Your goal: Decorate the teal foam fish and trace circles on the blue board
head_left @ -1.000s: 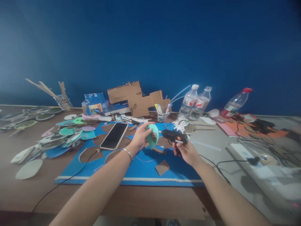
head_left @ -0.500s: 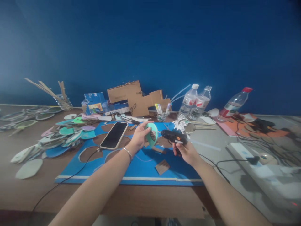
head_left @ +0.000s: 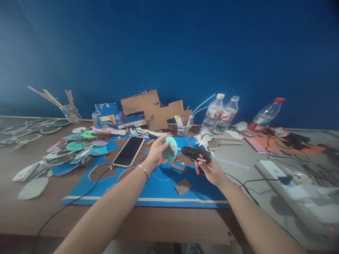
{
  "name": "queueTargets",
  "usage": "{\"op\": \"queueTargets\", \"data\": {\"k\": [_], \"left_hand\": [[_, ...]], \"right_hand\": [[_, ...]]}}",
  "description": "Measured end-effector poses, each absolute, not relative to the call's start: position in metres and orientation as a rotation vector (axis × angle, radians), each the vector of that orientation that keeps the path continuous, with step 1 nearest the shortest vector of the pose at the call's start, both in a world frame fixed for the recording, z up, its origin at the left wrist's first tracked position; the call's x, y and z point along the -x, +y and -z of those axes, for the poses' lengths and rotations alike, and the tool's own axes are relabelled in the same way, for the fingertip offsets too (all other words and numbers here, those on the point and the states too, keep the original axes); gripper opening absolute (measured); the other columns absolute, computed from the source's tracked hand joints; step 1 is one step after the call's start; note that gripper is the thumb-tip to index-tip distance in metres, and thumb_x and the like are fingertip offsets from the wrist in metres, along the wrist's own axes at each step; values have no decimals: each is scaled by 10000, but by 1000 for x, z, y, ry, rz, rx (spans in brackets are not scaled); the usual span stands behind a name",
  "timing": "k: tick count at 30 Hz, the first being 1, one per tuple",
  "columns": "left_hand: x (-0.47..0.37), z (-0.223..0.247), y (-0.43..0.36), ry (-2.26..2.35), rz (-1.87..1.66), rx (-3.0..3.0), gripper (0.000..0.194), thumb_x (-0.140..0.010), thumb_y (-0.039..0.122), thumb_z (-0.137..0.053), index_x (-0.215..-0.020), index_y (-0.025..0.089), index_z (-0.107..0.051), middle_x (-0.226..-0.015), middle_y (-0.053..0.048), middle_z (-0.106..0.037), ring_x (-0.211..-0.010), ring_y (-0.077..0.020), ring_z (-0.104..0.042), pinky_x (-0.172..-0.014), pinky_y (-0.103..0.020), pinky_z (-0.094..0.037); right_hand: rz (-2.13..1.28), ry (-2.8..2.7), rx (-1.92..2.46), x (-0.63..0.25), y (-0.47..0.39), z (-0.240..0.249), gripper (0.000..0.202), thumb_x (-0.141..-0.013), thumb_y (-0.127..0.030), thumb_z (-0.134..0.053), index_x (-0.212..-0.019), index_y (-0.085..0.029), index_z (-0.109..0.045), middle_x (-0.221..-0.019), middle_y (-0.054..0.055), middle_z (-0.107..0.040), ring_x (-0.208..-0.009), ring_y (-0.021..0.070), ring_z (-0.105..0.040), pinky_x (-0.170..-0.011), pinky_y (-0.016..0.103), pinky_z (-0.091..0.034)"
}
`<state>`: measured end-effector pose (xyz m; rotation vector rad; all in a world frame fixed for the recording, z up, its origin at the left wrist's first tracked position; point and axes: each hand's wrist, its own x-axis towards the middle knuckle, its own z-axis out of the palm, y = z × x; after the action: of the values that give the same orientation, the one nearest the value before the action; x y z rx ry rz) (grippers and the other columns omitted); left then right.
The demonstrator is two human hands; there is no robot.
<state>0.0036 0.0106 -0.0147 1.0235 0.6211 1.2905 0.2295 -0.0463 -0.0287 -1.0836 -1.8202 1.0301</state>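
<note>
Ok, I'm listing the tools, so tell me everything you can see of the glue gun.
The glue gun is black and looks plastic, with an orange patch and a pale label on its side. The right hand grips it above the blue board, hiding the handle. Its body lies roughly level, nozzle pointing left toward the green piece; whether they touch is unclear.

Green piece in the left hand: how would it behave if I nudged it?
The green piece looks thin, so probably light for its size. The left hand pinches only one side, yet no droop shows, suggesting fair stiffness. A nudge on the free side would likely tilt it.
</note>
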Motion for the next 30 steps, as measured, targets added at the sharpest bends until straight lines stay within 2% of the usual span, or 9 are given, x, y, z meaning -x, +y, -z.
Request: {"op": "queueTargets", "data": {"k": [8,15,30], "left_hand": [[-4,13,9,634,-1308,-1002,387,-689,259,-684,-1051,171,-580,-719,-3,-601,-564,-83,-545,-581,-222,-462],[-5,13,9,635,-1310,-980,420,-670,272,-697,-1060,170,-580,-721,-6,-611,-567,-93,-557,-572,-225,-466],[-5,14,10,630,-1311,-983,401,-680,263,-688,-1056,176,-577,-757,-6,-617,-611,-97,-572,-607,-228,-470]], "right_hand": [[-1030,-1801,1093,-230,-46,31,519,-800,-636,-400,-633,-163,-534,-539,35,-542,-521,137,-509,-482,252,-391],[-1171,-1699,1050,-229,-46,30,574,-760,-669,-434,-879,-134,-605,-529,17,-531,-485,134,-496,-441,244,-367],[-1129,-1725,1046,-229,-46,31,583,-762,-665,-435,-919,-136,-625,-528,25,-536,-478,132,-487,-438,254,-384]]}}
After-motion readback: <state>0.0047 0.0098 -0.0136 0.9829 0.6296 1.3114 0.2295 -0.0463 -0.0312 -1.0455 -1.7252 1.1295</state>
